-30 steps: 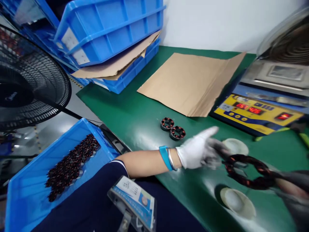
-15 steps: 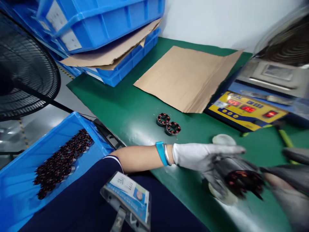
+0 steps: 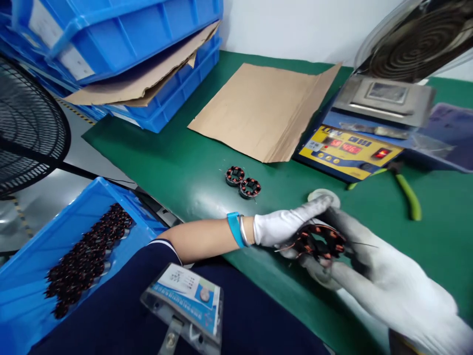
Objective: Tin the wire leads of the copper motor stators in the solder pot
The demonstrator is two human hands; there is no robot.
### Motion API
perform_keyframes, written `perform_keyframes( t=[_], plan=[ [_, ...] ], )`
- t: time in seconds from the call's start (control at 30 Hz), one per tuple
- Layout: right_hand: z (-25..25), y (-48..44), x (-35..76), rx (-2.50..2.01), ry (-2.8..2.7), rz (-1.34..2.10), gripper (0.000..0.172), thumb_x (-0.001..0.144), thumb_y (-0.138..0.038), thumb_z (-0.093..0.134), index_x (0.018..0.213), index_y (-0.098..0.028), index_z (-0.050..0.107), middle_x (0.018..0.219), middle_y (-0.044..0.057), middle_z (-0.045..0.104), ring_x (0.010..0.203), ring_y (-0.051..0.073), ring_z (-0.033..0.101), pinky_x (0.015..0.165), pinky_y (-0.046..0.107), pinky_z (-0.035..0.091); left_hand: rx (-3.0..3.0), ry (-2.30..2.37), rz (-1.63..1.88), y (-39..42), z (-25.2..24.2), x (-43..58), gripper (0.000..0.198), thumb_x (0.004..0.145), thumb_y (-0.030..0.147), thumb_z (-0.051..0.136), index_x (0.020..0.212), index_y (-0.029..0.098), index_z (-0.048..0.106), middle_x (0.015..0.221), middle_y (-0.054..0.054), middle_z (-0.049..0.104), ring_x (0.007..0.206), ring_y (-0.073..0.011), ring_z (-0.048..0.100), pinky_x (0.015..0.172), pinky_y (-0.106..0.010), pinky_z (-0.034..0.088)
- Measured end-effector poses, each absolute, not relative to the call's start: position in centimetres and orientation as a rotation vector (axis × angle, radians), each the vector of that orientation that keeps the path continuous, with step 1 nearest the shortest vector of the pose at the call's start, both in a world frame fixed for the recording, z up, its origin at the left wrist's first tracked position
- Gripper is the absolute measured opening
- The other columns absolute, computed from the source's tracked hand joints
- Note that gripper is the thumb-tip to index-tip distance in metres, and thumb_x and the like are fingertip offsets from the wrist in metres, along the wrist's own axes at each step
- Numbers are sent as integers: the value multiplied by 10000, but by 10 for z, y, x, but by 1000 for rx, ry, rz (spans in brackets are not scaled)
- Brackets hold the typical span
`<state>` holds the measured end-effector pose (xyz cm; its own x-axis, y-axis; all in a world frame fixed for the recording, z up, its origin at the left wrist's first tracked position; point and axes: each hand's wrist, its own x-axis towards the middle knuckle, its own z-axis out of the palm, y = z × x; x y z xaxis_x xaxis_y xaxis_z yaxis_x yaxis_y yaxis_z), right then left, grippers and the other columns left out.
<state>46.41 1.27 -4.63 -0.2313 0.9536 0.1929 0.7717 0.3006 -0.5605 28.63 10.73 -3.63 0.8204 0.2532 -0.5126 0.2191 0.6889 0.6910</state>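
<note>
My left hand [image 3: 290, 224], in a white glove with dirty fingertips, is closed around one side of a motor stator [image 3: 306, 242] with copper windings and loose wire ends. From the other side my right hand [image 3: 373, 268], gloved likewise, grips the same stator with thumb and fingers. Its ring is turned up toward me, and green shows through its middle. Two similar stators, one on the left [image 3: 235, 176] and one on the right [image 3: 250, 188], lie touching on the green table. A round pale disc [image 3: 325, 196] shows behind my hands, partly hidden.
At left a blue bin [image 3: 121, 268] holds many stators. Blue crates [image 3: 148, 39] are stacked at the back left, beside a black fan [image 3: 33, 123]. Cardboard [image 3: 254, 108] lies on the table [image 3: 166, 162]. A yellow-fronted soldering station [image 3: 347, 153] and green-handled pliers [image 3: 408, 197] are on the right.
My right hand has come in from the right and now grips the stator too. The stator has turned so its ring faces up. The view has shifted to the right.
</note>
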Motion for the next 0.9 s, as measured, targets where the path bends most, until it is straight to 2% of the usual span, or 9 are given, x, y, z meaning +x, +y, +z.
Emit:
perform_keyframes(
  t=[0.07,0.17,0.23,0.3,0.4,0.53,0.73,0.83,0.9],
  plan=[
    [-51,12,459,-1512,-2029,397,573,874,-465,514,1422,-325,418,1297,66,579,1094,237,636,888,358,586,858,587,-31,107,-35,285,672,1002,560,224,1130,75,672,830,-88,689,688,-158,670,547,-227,530],
    [-48,13,459,-1521,-1996,218,435,837,-507,571,1190,-253,561,1120,87,626,990,251,655,860,386,584,1099,460,75,110,-29,284,392,924,388,557,1203,122,626,942,-34,689,868,-169,679,715,-239,553],
    [-41,17,460,-1505,-2045,51,377,834,-496,588,1105,-233,570,1025,87,638,900,234,656,802,365,572,1345,340,191,112,-25,282,540,724,276,787,1213,133,608,1028,-15,683,1033,-203,647,883,-262,531],
    [-33,20,462,-1469,-2108,-106,346,856,-455,581,1114,-227,553,988,91,636,817,212,645,703,330,553,1566,370,241,113,-22,281,608,601,258,863,1149,148,624,1054,-12,682,1075,-227,632,947,-288,510],
    [-28,22,467,-1499,-2150,-255,392,877,-441,574,1199,-227,510,992,104,625,782,215,628,632,320,527,1647,636,93,114,-21,278,216,737,308,751,863,171,643,810,-4,689,757,-157,667,714,-250,548],
    [-27,16,472,-1536,-2110,-352,468,867,-450,613,1253,-220,483,1013,108,624,804,206,628,665,304,535,1288,634,-19,124,-19,272,146,811,307,643,756,180,598,521,41,570,379,-66,470,388,-179,385],
    [-35,20,476,-1927,-1834,-591,513,825,-576,611,1143,-177,552,1148,143,624,992,281,640,745,367,556,923,881,575,134,-31,281,258,908,341,483,729,160,524,464,54,513,319,-44,407,339,-147,266],
    [-44,33,483,-2082,-1794,-526,543,813,-617,555,1095,-153,568,1275,160,570,1098,314,606,843,412,539,881,927,585,124,-41,291,267,917,365,499,748,159,527,483,60,515,323,-44,413,341,-150,266],
    [-49,43,488,-2245,-1787,-403,543,795,-603,556,1120,-167,567,1247,140,589,1018,306,629,758,391,535,908,918,498,115,-46,295,237,907,328,534,746,155,529,498,63,519,344,-39,425,369,-150,316]
  ],
)
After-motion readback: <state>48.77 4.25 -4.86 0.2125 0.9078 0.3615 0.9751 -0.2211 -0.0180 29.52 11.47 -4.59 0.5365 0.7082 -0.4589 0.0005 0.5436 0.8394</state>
